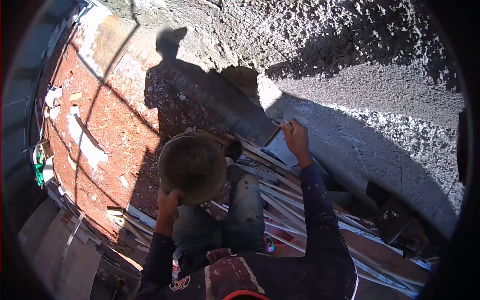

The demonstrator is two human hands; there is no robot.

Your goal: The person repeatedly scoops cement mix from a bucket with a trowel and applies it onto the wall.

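My left hand (169, 204) is closed on the near rim of a round, shallow mortar pan (192, 167), tilted so that its dark, stained round face shows. Out in front, my right hand (296, 139) is closed around the handle of what looks like a trowel; its flat pale blade (281, 149) shows below and left of the fingers, partly in shadow. That hand is close to the lower part of a grey plastered wall (350, 125). I cannot tell whether the blade touches the wall.
Long wooden strips (280, 200) lie beside and under my legs. Reddish ground (115, 150) with scattered debris and white scraps spreads to the left. Rough, lumpy plaster (320, 30) covers the upper wall. Dark objects (400, 222) stand at the lower right. My shadow (170, 65) falls ahead.
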